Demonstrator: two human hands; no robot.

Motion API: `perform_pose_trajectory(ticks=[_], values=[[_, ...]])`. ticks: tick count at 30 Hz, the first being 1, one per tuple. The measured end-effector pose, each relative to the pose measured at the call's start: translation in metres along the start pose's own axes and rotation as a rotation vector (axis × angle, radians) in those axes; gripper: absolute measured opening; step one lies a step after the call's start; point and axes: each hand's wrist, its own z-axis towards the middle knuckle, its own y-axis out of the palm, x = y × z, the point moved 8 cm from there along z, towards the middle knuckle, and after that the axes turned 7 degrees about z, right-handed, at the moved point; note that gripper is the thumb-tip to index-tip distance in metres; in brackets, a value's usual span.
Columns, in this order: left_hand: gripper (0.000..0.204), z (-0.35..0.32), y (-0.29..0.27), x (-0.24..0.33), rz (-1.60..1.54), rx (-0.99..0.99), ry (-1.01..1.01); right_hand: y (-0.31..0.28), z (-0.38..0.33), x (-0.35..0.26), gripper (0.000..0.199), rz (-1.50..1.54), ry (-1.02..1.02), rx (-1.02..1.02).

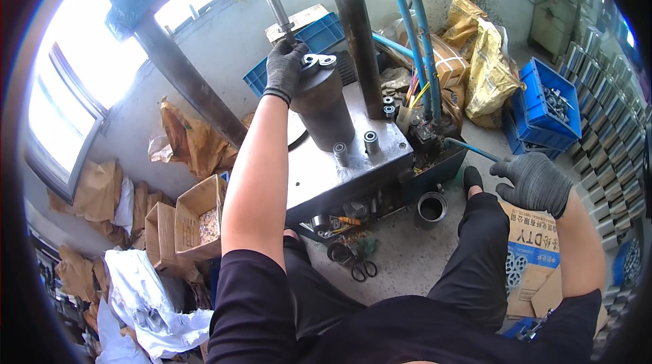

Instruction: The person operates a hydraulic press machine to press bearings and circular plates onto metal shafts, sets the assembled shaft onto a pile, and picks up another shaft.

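My left hand, in a dark grey glove, has its fingers closed around the lower end of a shiny metal rod with a collar. It is above a thick dark steel cylinder standing on the metal machine table. A small pale part with ringed ends lies on the cylinder's top, beside my fingers. Two short ringed metal pieces, a nearer one and a farther one, stand in front of the cylinder. To the right, my gloved right hand is curled around the end of a thin blue lever.
A dark post and blue hoses rise behind the table. Blue crates with metal parts stand at right, near stacked metal tubes. Scissors and a metal cup are on the floor. Cardboard boxes are at left.
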Motion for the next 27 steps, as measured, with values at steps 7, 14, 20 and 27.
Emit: perform_pose_trajectory(ticks=[7,14,20,27], values=[[0.013,-0.001,-0.005,0.004,0.148,0.025,-0.026,0.032,-0.028,0.003,0.035,0.131,0.069,0.022],[0.019,0.0,-0.009,0.005,0.195,0.126,-0.022,0.04,-0.04,0.001,0.031,0.245,0.116,0.137],[0.017,0.007,-0.005,-0.008,0.075,-0.031,-0.046,0.03,-0.034,-0.001,0.032,0.273,0.114,0.213],[0.015,0.004,-0.01,-0.006,0.101,0.027,-0.022,0.029,-0.036,-0.001,0.027,0.275,0.163,0.233]])
